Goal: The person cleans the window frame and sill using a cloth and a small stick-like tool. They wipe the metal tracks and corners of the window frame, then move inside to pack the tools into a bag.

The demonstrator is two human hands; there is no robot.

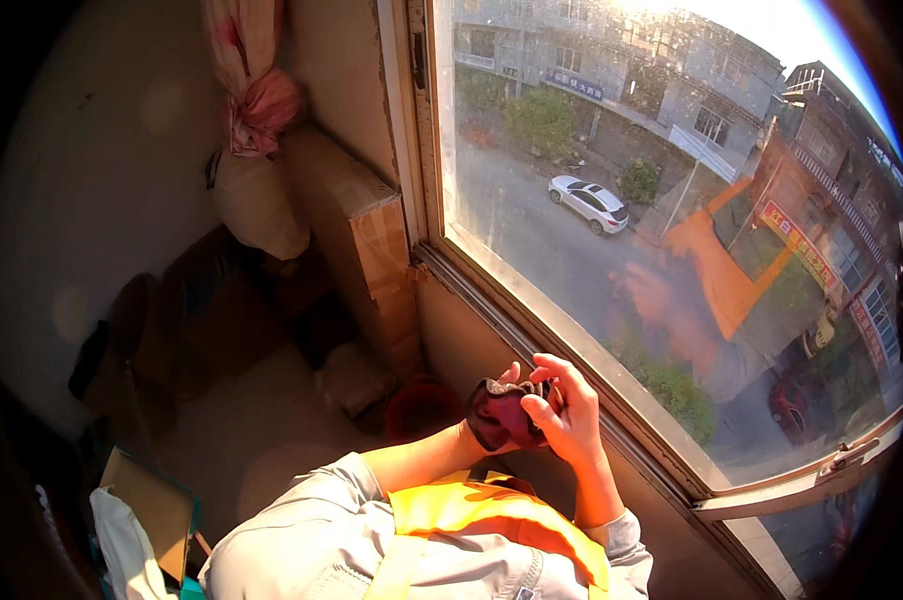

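A small dark red cloth piece (504, 414) with a blackish, crumpled edge is held up in front of my chest, near the window. My left hand (511, 374) is mostly hidden by the cloth. Only a fingertip or two shows above it, and the hand appears closed on it. From the right, my right hand (574, 412) reaches the same cloth. Its thumb and bent fingers close around the cloth's right edge. An orange-yellow apron or vest (481, 510) lies across my front, just below both hands.
A sliding window (571, 345) runs along the right, with a street and a white car outside. A tall cardboard box (376, 230) stands in the corner beside a hanging tied bag (261, 190). Below is a red bucket (421, 405). An open box (149, 500) with white cloth is lower left.
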